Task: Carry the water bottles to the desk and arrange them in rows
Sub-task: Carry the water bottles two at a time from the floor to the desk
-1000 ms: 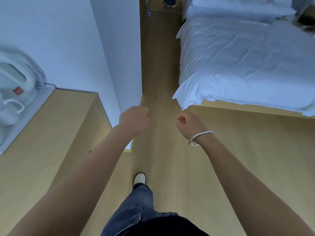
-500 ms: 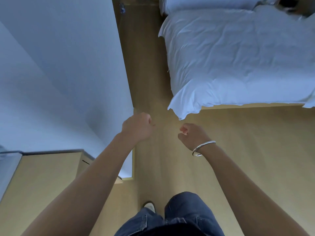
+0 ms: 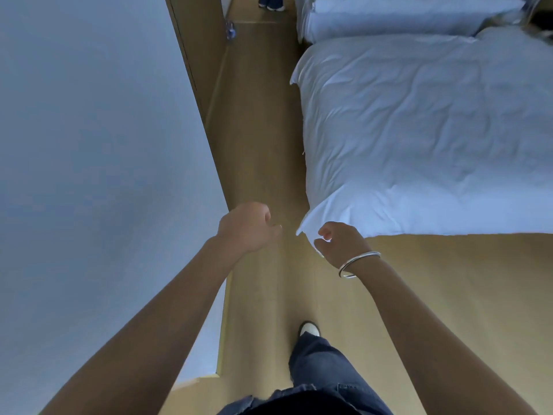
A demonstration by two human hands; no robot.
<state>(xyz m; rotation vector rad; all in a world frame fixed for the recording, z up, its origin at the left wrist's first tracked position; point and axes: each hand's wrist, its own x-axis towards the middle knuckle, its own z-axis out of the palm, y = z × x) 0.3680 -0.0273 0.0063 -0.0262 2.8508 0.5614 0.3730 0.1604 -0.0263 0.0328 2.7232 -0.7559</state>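
Trouble here is most likely to come from the narrow passage ahead of you. Your left hand [image 3: 247, 227] is loosely curled and holds nothing; your right hand [image 3: 339, 242], with a bracelet [image 3: 357, 263] at the wrist, is also half-curled and empty, just in front of the hanging corner of the duvet [image 3: 419, 139]. No worktop is in view, so you appear to be walking out to fetch more. The only thing that may be a water bottle [image 3: 230, 30] is a small bluish shape on the floor far down the corridor, against the wall [image 3: 89, 145]; it is too small to be sure.

The wooden floor [image 3: 260, 130] runs tight between wall and bed. Swing your right arm wide and it could snag the duvet corner. Your shoe [image 3: 309, 328] is stepping along the mid-line; drift right and you may clip the bed frame. Someone's feet [image 3: 271, 2] show at the far end, so watch for a collision when you bend for the bottle.
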